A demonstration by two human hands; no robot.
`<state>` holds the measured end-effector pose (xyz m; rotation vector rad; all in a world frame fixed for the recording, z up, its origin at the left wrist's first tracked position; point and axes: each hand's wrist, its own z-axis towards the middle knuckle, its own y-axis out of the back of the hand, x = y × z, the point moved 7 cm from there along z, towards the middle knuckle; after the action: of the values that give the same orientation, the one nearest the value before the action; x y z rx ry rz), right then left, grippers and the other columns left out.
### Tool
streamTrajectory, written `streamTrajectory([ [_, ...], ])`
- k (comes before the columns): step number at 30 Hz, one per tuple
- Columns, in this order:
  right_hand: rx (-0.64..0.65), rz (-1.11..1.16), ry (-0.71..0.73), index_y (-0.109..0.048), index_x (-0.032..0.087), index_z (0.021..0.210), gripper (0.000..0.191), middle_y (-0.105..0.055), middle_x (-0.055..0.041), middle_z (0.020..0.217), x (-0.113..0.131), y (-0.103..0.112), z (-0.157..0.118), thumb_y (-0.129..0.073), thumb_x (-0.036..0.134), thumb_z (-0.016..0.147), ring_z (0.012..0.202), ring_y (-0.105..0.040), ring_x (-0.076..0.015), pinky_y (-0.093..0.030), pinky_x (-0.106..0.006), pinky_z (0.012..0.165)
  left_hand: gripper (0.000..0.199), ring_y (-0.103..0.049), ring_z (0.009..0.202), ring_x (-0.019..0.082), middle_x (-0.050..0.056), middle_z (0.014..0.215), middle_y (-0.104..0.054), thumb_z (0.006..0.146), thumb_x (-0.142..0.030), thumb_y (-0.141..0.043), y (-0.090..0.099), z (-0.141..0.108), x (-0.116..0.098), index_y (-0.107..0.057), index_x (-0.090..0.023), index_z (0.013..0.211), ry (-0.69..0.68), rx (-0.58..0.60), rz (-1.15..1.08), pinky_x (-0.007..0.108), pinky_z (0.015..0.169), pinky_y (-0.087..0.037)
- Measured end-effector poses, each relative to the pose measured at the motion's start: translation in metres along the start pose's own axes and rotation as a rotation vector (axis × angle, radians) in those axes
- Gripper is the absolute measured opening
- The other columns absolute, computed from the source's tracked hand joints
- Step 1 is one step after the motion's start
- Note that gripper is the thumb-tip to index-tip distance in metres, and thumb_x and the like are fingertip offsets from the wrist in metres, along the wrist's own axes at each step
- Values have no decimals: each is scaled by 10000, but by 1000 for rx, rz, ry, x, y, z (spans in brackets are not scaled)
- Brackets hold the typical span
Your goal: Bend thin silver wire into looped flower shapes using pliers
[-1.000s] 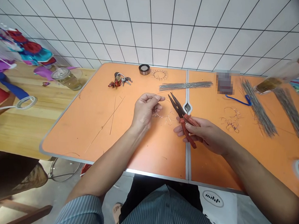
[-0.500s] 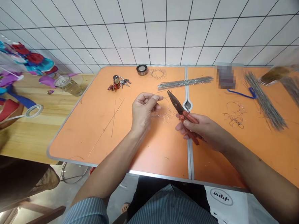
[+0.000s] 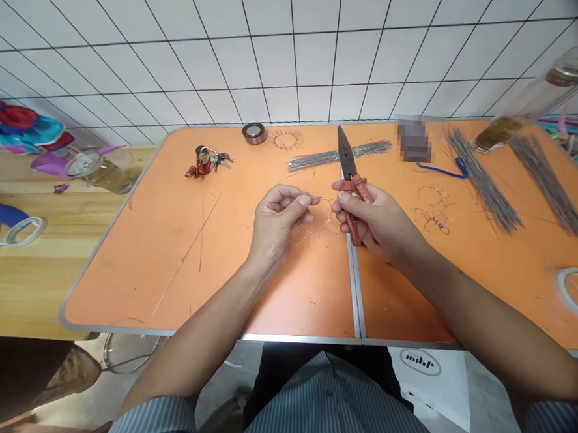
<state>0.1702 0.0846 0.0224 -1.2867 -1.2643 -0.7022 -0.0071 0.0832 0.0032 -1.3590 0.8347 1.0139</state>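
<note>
My left hand (image 3: 279, 226) is closed, thumb against forefinger, pinching a thin wire ring (image 3: 329, 214) above the orange table (image 3: 284, 288). Short wire ends stick out around the ring. In my right hand (image 3: 374, 218) are red-handled pliers (image 3: 349, 165), gripped by the handles with the dark jaws pointing away toward the wall. The right fingertips are close to the ring's right side; I cannot tell whether they touch it. Behind the pliers lies a bundle of straight wires (image 3: 312, 160).
Keys (image 3: 208, 162), a tape roll (image 3: 253, 133) and another wire ring (image 3: 284, 139) lie at the back left. To the right are tangled wire pieces (image 3: 433, 219), wire bundles (image 3: 484, 183) and a glass bottle (image 3: 520, 113). Loose wires (image 3: 186, 256) lie left.
The pliers have swung upright, their jaws now away from the ring. My right hand has come closer to my left. The view has shifted to the right.
</note>
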Motion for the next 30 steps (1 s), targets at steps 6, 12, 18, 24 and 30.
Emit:
streamTrajectory([
  [6,-30,41,-60,-662,234,1125,440,-596,31,870,-2,2,-1,-935,298,786,726,-547,-133,-472,-272,601,282,-727,726,138,61,952,-834,831,-431,-956,-5,-7,-8,-783,-218,895,-119,25,135,277,702,-602],
  [12,-36,41,-81,-655,228,1122,388,-615,19,864,-4,2,-1,-873,235,802,715,-541,-132,-481,-267,602,234,-723,759,151,58,951,-825,850,-413,-950,-13,-14,-15,-811,-227,879,-183,69,168,295,718,-612],
  [18,-79,-90,87,-665,224,1117,375,-591,22,881,6,17,2,-870,212,803,714,-563,-125,-483,-267,588,252,-685,737,135,49,931,-803,787,-317,-980,-13,-9,-1,-792,-217,923,-55,133,233,246,641,-538],
  [24,-111,-385,145,-691,259,1168,414,-635,1,832,35,49,2,-889,281,804,638,-549,-163,-341,-282,406,193,-630,610,86,-2,794,-713,756,-222,-911,-4,-1,21,-792,-196,906,240,160,172,208,587,-525],
  [30,-46,-485,56,-718,255,1098,365,-627,-15,853,36,48,-2,-913,275,790,627,-552,-164,-360,-293,391,136,-819,822,209,133,1089,-849,779,-206,-837,9,4,38,-764,-180,891,444,171,179,315,737,-633],
])
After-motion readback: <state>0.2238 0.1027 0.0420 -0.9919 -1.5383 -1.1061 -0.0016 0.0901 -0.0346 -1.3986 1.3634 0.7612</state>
